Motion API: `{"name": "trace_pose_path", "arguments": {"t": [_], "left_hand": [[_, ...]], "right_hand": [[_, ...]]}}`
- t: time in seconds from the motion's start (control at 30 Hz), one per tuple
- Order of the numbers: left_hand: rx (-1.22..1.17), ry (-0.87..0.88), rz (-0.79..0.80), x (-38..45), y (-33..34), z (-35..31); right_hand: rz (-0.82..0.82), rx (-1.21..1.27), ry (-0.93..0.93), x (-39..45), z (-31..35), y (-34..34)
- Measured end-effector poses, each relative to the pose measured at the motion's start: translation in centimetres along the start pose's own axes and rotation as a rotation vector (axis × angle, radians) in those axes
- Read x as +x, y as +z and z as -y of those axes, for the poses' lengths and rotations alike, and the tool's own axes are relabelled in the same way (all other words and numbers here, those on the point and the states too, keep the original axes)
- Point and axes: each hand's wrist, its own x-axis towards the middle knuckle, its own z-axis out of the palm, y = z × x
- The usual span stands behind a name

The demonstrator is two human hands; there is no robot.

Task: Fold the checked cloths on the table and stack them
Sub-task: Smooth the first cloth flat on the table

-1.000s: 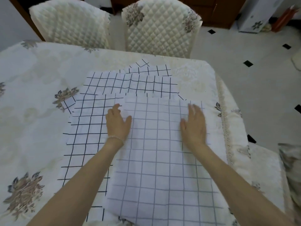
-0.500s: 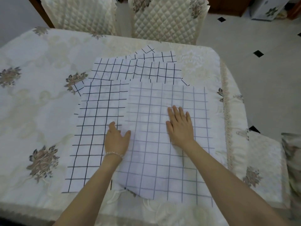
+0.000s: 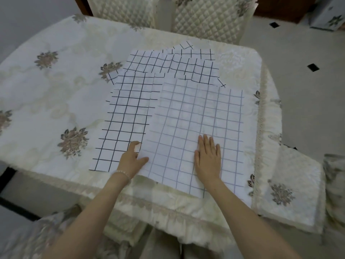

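Observation:
Several white checked cloths overlap on the table. The top cloth (image 3: 197, 120) shows pale grey lines and lies flat at the right, its near edge hanging slightly over the table's front. Under it on the left is a cloth with bold black lines (image 3: 127, 116), and another black-lined cloth (image 3: 171, 66) lies behind. My right hand (image 3: 208, 156) rests flat, fingers straight, on the near part of the top cloth. My left hand (image 3: 132, 157) sits at that cloth's left edge, thumb on top and fingers at or under the edge, touching the black-lined cloth.
The table (image 3: 56, 94) wears a cream floral tablecloth. Two quilted chairs, one at the left (image 3: 127, 10) and one at the right (image 3: 211, 17), stand behind it. A cushioned seat (image 3: 287, 187) is at the right and tiled floor (image 3: 306, 86) lies beyond.
Both hands have slid toward me along the top cloth, from its far part to its near part. The view has pulled back from the table.

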Motion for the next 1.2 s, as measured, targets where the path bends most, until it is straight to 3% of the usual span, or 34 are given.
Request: {"name": "trace_pose_path", "arguments": {"t": [0.07,0.13,0.2,0.27,0.3,0.43,0.53,0.8,0.9,1.03,1.2], "left_hand": [[0.364,0.045,-0.057,-0.4,0.1,-0.1],[0.739,0.230,-0.198,-0.3,1.1,-0.4],[0.793,0.544,-0.248,0.1,3.5,-1.3],[0.759,0.796,-0.145,0.4,7.0,-2.3],[0.751,0.843,-0.078,0.6,8.7,-2.6],[0.747,0.821,0.057,2.0,12.0,-1.4],[0.756,0.806,0.017,2.5,10.8,0.1],[0.744,0.664,-0.049,3.0,6.3,2.5],[0.705,0.761,-0.028,3.8,7.5,-0.7],[0.677,0.915,0.025,8.0,12.2,-8.3],[0.816,0.955,0.050,13.2,12.2,-8.2]], "right_hand": [[-0.030,0.010,-0.009,-0.8,-0.2,0.0],[-0.069,0.058,-0.022,-1.0,0.2,-0.4],[-0.109,0.089,-0.053,-0.7,1.6,-0.9],[-0.120,0.107,-0.078,-0.4,3.2,-0.7],[-0.114,0.106,-0.075,-0.4,3.6,-0.2],[-0.070,0.086,-0.036,-0.6,2.4,1.9],[-0.084,0.045,-0.062,-1.0,-0.1,1.5],[-0.074,-0.018,0.119,-3.5,-7.0,-1.0],[-0.108,0.055,0.115,-1.6,-5.1,-2.0],[-0.141,0.145,0.008,7.4,0.6,-2.4],[-0.082,0.050,0.019,11.6,-2.4,-1.4]]}}
